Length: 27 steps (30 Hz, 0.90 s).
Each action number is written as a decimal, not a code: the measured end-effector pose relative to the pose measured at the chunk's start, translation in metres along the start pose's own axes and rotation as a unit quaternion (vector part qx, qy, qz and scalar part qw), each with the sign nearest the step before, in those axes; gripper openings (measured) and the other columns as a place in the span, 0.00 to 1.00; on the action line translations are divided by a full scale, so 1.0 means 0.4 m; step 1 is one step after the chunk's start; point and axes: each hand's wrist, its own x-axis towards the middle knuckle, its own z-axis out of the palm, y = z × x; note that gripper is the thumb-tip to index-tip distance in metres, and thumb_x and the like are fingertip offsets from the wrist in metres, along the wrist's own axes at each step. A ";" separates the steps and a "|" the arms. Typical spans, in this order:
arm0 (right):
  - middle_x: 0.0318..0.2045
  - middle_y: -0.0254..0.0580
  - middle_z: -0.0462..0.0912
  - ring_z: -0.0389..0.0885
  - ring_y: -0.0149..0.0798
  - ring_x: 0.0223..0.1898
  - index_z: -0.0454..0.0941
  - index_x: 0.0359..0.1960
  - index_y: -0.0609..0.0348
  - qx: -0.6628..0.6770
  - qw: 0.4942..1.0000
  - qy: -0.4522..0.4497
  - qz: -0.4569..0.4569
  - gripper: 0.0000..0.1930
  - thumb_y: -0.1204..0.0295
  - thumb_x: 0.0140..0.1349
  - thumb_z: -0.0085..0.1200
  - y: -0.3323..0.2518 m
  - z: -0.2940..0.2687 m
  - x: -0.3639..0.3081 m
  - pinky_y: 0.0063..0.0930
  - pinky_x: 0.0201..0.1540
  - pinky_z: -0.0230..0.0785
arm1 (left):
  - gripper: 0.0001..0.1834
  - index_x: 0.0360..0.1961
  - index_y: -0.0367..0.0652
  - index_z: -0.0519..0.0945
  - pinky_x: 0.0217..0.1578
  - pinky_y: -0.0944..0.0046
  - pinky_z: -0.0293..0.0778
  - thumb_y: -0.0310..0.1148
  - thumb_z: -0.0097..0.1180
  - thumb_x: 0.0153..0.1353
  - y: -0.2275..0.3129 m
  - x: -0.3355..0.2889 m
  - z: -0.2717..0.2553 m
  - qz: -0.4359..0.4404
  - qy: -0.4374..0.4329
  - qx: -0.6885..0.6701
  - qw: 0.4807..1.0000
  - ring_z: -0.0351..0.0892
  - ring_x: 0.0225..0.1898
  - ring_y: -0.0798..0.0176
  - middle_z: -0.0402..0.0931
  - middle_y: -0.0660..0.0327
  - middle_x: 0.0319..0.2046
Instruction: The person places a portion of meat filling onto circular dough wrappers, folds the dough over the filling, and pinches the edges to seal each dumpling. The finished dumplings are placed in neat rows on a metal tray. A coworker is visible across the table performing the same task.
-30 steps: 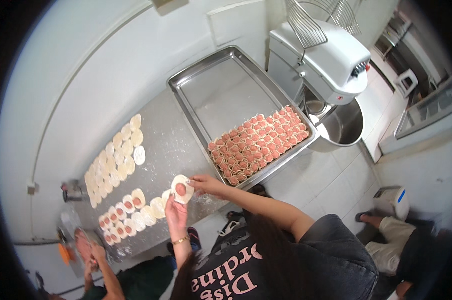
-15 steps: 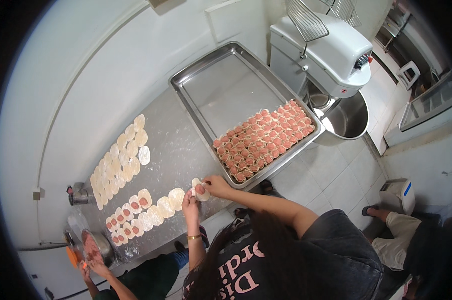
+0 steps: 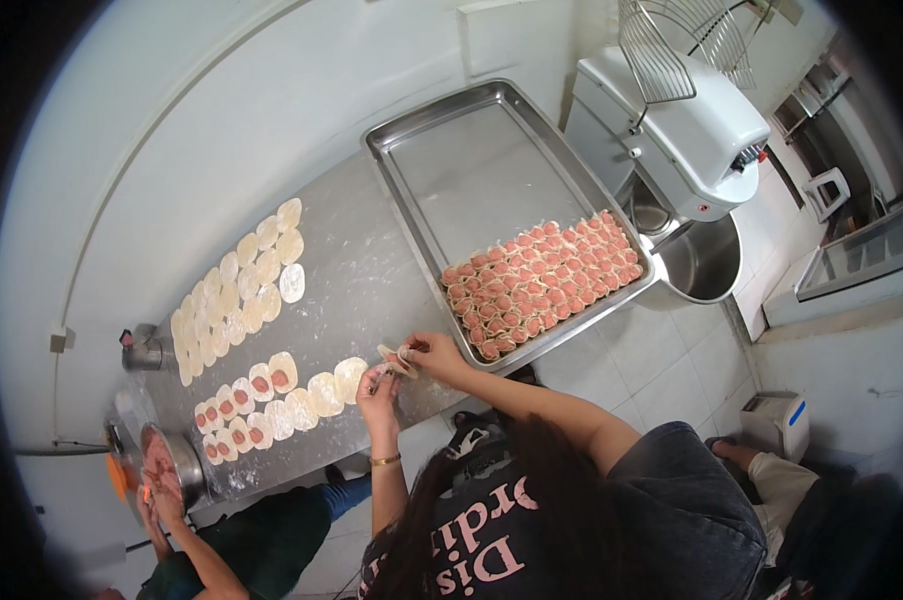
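Between both hands I hold a dumpling [image 3: 399,362], a pale dough wrapper folding up around pink meat filling. My left hand [image 3: 378,393], with a gold bracelet at the wrist, pinches its near left side. From the right, the fingers of my right hand [image 3: 436,357] grip its other edge. Left of my hands lie flat dough wrappers [image 3: 350,381] in two rows; several further along carry a blob of meat filling [image 3: 261,384]. To the right, a steel tray [image 3: 427,215] holds tight rows of open-topped dumplings [image 3: 537,285] in its nearer part.
More bare wrappers [image 3: 237,290] lie in rows on the floured steel table [image 3: 342,250]. A co-worker's hands [image 3: 162,505] are at a steel bowl of meat [image 3: 177,470], lower left. A steel cup [image 3: 144,352] stands near the wall. Beyond the tray is a white dough mixer [image 3: 672,130].
The wrapper, flat and open before, is now gathered up around its filling between my fingers. The co-worker's hands have moved closer in at the meat bowl. The view has shifted slightly.
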 end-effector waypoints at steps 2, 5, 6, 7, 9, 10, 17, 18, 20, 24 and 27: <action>0.32 0.39 0.82 0.79 0.30 0.36 0.78 0.38 0.66 0.107 0.993 -0.040 -0.022 0.11 0.78 0.52 0.58 -0.005 0.004 -0.005 0.23 0.40 0.71 | 0.03 0.36 0.40 0.73 0.40 0.69 0.75 0.22 0.51 0.61 0.005 0.001 0.000 0.014 0.013 -0.020 1.000 0.75 0.37 0.71 0.74 0.65 0.36; 0.33 0.40 0.81 0.79 0.31 0.38 0.78 0.39 0.65 0.044 0.994 -0.091 -0.047 0.12 0.79 0.51 0.58 -0.013 0.001 -0.020 0.24 0.42 0.70 | 0.03 0.36 0.40 0.72 0.40 0.68 0.75 0.22 0.51 0.61 0.021 -0.007 0.006 0.025 0.016 -0.019 0.999 0.75 0.37 0.70 0.75 0.64 0.37; 0.34 0.40 0.81 0.79 0.31 0.39 0.78 0.39 0.65 -0.005 0.992 -0.111 -0.055 0.12 0.80 0.51 0.58 -0.017 -0.001 -0.022 0.24 0.43 0.70 | 0.04 0.37 0.40 0.72 0.40 0.68 0.75 0.21 0.51 0.60 0.030 -0.012 0.009 0.026 -0.002 -0.009 1.000 0.75 0.37 0.70 0.74 0.64 0.37; 0.33 0.40 0.81 0.79 0.31 0.39 0.78 0.40 0.66 -0.025 0.995 -0.088 -0.050 0.13 0.80 0.51 0.57 -0.021 -0.002 -0.021 0.24 0.43 0.70 | 0.05 0.38 0.40 0.73 0.41 0.67 0.75 0.21 0.50 0.60 0.039 -0.018 0.013 -0.001 0.005 0.012 1.000 0.75 0.38 0.69 0.74 0.64 0.38; 0.32 0.41 0.81 0.79 0.32 0.38 0.78 0.41 0.66 -0.050 0.997 -0.049 -0.023 0.14 0.82 0.50 0.55 -0.030 -0.001 -0.015 0.25 0.42 0.70 | 0.06 0.39 0.39 0.72 0.40 0.67 0.76 0.21 0.51 0.60 0.051 -0.041 0.024 0.015 0.010 -0.028 0.999 0.76 0.38 0.68 0.74 0.63 0.40; 0.32 0.42 0.81 0.79 0.32 0.37 0.78 0.41 0.66 -0.074 0.996 -0.051 -0.027 0.14 0.82 0.50 0.55 -0.033 -0.004 -0.011 0.25 0.42 0.70 | 0.07 0.39 0.39 0.72 0.40 0.67 0.76 0.21 0.52 0.60 0.055 -0.048 0.029 0.031 0.003 -0.056 0.998 0.76 0.38 0.68 0.73 0.62 0.41; 0.32 0.51 0.81 0.81 0.46 0.34 0.75 0.46 0.65 -0.184 0.973 -0.071 -0.122 0.19 0.76 0.50 0.56 -0.032 -0.025 -0.006 0.34 0.38 0.71 | 0.09 0.41 0.37 0.74 0.40 0.66 0.75 0.18 0.52 0.58 -0.006 -0.019 0.000 0.044 -0.002 0.101 0.994 0.76 0.38 0.68 0.74 0.60 0.41; 0.32 0.51 0.81 0.80 0.47 0.35 0.75 0.47 0.64 -0.184 0.972 -0.085 -0.118 0.19 0.76 0.50 0.56 -0.029 -0.029 -0.008 0.34 0.38 0.71 | 0.09 0.39 0.37 0.75 0.40 0.67 0.75 0.18 0.53 0.57 -0.024 -0.011 -0.005 0.075 -0.005 0.133 0.988 0.76 0.38 0.68 0.75 0.60 0.39; 0.33 0.52 0.81 0.80 0.49 0.36 0.74 0.47 0.65 -0.249 0.950 -0.086 -0.168 0.19 0.77 0.50 0.55 -0.022 -0.036 -0.014 0.35 0.39 0.71 | 0.08 0.37 0.36 0.76 0.39 0.69 0.74 0.19 0.55 0.55 -0.054 -0.008 -0.017 0.134 -0.006 0.192 0.972 0.77 0.38 0.69 0.76 0.60 0.36; 0.34 0.53 0.81 0.80 0.51 0.36 0.75 0.45 0.64 -0.277 0.939 -0.073 -0.192 0.17 0.80 0.50 0.54 -0.010 -0.039 -0.019 0.36 0.39 0.71 | 0.09 0.34 0.33 0.76 0.38 0.70 0.74 0.18 0.60 0.50 -0.079 -0.017 0.000 0.169 -0.003 0.295 0.941 0.78 0.36 0.69 0.79 0.59 0.33; 0.33 0.52 0.81 0.80 0.52 0.34 0.75 0.44 0.63 -0.293 0.939 -0.085 -0.157 0.17 0.82 0.49 0.52 -0.013 -0.040 -0.011 0.37 0.38 0.71 | 0.10 0.35 0.35 0.76 0.40 0.68 0.75 0.18 0.61 0.49 -0.054 -0.032 0.013 0.117 -0.010 0.276 0.954 0.78 0.36 0.69 0.78 0.60 0.34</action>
